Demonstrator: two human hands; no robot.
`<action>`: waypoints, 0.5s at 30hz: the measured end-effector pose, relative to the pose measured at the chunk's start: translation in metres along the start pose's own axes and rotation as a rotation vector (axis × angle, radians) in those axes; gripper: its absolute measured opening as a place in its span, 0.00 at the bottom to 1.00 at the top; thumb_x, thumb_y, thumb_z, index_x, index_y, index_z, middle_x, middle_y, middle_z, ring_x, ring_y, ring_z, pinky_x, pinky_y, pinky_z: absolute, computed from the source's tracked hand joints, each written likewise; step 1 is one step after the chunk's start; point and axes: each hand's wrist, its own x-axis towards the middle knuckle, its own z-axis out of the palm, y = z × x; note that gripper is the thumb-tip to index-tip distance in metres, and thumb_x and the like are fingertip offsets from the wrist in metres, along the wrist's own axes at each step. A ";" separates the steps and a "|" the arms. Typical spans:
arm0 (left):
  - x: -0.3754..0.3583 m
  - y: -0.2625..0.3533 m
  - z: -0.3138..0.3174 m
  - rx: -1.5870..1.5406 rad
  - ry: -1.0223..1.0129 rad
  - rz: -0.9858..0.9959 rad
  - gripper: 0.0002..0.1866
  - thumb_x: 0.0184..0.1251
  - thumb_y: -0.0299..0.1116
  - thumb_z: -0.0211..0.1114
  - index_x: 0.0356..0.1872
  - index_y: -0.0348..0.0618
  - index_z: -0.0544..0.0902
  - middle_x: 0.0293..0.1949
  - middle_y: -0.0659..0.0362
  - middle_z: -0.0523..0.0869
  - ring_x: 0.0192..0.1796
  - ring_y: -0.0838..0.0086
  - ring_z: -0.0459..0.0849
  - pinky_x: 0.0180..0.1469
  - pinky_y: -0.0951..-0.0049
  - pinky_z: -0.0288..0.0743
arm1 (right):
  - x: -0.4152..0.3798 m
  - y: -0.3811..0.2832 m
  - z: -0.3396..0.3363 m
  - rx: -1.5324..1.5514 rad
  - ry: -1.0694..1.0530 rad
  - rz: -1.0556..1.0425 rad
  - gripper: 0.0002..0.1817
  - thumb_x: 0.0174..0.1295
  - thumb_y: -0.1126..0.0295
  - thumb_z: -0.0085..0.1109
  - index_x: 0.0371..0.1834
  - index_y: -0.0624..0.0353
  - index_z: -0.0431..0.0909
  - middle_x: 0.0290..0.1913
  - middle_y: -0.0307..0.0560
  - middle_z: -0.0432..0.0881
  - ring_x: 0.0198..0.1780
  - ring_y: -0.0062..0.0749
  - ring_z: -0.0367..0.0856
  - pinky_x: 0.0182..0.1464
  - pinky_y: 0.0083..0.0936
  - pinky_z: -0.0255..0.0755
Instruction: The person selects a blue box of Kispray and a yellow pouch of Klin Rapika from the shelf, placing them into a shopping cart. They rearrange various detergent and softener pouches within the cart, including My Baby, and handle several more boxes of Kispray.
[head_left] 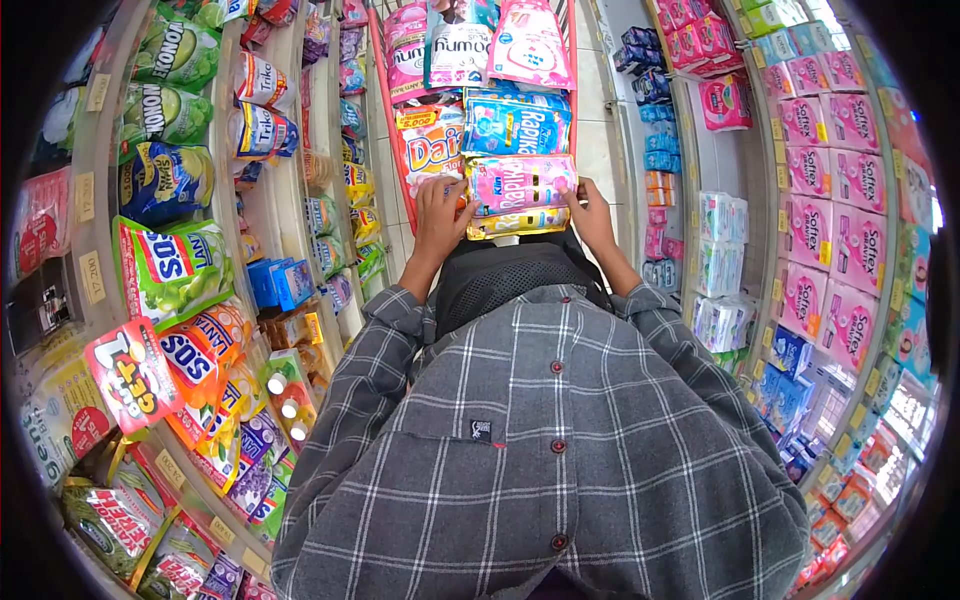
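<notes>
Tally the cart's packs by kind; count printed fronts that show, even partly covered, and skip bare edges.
Large far-row pouches: 3
Orange-red Daia pack: 1
Rapika packs (blue, pink, yellow): 3
Total: 7

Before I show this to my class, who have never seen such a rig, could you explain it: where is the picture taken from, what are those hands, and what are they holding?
There is no robot here, only a person with bare hands, and a single picture. It comes from a camera on the person's head, looking down past the checked shirt; the view bends toward its dark, rounded edges.

The left hand and right hand hold the pink Rapika pack by its two side edges. Whether it is lifted off the pile, I cannot tell.

Around it, in the red-rimmed cart, lie a yellow Rapika pack, a blue Rapika pack and an orange Daia pack. Shelves on both sides carry goods, such as SOS pouches and Softex packs.
</notes>
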 end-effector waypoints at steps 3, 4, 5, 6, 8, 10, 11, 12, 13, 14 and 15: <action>0.006 0.001 0.005 -0.034 0.032 -0.039 0.19 0.63 0.41 0.69 0.49 0.38 0.81 0.47 0.53 0.79 0.54 0.57 0.74 0.60 0.55 0.63 | 0.005 0.000 0.001 0.097 0.013 0.050 0.18 0.65 0.60 0.65 0.42 0.67 0.77 0.33 0.47 0.84 0.34 0.27 0.81 0.41 0.25 0.75; 0.007 0.001 0.007 -0.036 0.039 -0.044 0.19 0.63 0.40 0.69 0.49 0.38 0.81 0.47 0.53 0.79 0.54 0.57 0.74 0.60 0.56 0.63 | 0.005 0.002 0.003 0.125 0.036 0.040 0.18 0.65 0.60 0.66 0.39 0.67 0.77 0.30 0.45 0.83 0.32 0.24 0.80 0.39 0.24 0.75; 0.009 0.001 0.008 -0.037 0.049 -0.048 0.19 0.63 0.40 0.69 0.48 0.38 0.82 0.46 0.53 0.80 0.53 0.57 0.74 0.60 0.56 0.63 | 0.004 0.005 0.004 0.118 0.021 0.060 0.17 0.65 0.60 0.66 0.38 0.66 0.78 0.30 0.44 0.83 0.32 0.23 0.80 0.40 0.22 0.74; 0.012 0.000 0.008 -0.039 0.060 -0.049 0.18 0.63 0.40 0.69 0.48 0.38 0.82 0.46 0.53 0.80 0.53 0.57 0.74 0.59 0.56 0.64 | 0.003 0.011 0.004 0.112 0.009 0.078 0.17 0.65 0.60 0.66 0.37 0.65 0.78 0.31 0.43 0.83 0.33 0.22 0.79 0.40 0.21 0.73; 0.011 0.000 0.007 -0.045 0.049 -0.065 0.17 0.63 0.39 0.69 0.46 0.39 0.82 0.45 0.53 0.80 0.52 0.58 0.75 0.59 0.56 0.64 | 0.005 0.021 0.008 0.148 0.007 0.097 0.16 0.65 0.59 0.65 0.34 0.64 0.79 0.31 0.42 0.83 0.34 0.21 0.79 0.40 0.20 0.72; 0.009 -0.001 0.005 -0.052 0.073 -0.082 0.15 0.63 0.39 0.68 0.44 0.40 0.83 0.43 0.54 0.81 0.51 0.58 0.76 0.59 0.56 0.64 | 0.005 0.016 0.006 0.107 0.011 0.077 0.17 0.65 0.58 0.66 0.34 0.65 0.79 0.30 0.41 0.83 0.34 0.21 0.79 0.40 0.21 0.72; 0.008 -0.001 0.004 -0.059 0.100 -0.089 0.14 0.63 0.39 0.68 0.43 0.41 0.83 0.42 0.54 0.81 0.50 0.58 0.76 0.59 0.56 0.64 | 0.005 0.013 0.005 0.089 0.013 0.069 0.18 0.64 0.58 0.66 0.34 0.65 0.79 0.29 0.41 0.83 0.33 0.22 0.79 0.40 0.21 0.72; 0.006 -0.003 0.005 -0.066 0.125 -0.097 0.13 0.63 0.39 0.68 0.41 0.41 0.84 0.41 0.55 0.81 0.50 0.58 0.77 0.60 0.56 0.64 | 0.006 0.007 0.004 0.046 0.015 0.043 0.22 0.61 0.55 0.69 0.38 0.68 0.79 0.34 0.49 0.83 0.35 0.28 0.80 0.41 0.27 0.74; 0.005 -0.003 0.005 -0.063 0.128 -0.109 0.12 0.63 0.39 0.68 0.40 0.42 0.84 0.39 0.55 0.81 0.49 0.58 0.77 0.60 0.56 0.64 | 0.005 0.002 0.003 -0.038 0.061 -0.003 0.23 0.61 0.55 0.69 0.42 0.67 0.78 0.39 0.52 0.82 0.38 0.31 0.80 0.43 0.28 0.74; 0.005 -0.004 0.006 -0.061 0.133 -0.121 0.11 0.63 0.39 0.68 0.38 0.42 0.84 0.38 0.56 0.81 0.48 0.59 0.77 0.60 0.56 0.64 | 0.004 -0.004 0.001 -0.123 0.107 -0.049 0.23 0.61 0.55 0.68 0.45 0.67 0.78 0.43 0.55 0.82 0.41 0.34 0.80 0.45 0.30 0.74; 0.005 -0.003 0.006 -0.061 0.136 -0.134 0.11 0.63 0.39 0.68 0.36 0.42 0.84 0.37 0.56 0.82 0.47 0.59 0.78 0.60 0.56 0.63 | 0.003 -0.011 -0.002 -0.210 0.153 -0.094 0.24 0.61 0.56 0.68 0.48 0.66 0.77 0.48 0.57 0.81 0.44 0.37 0.81 0.47 0.32 0.74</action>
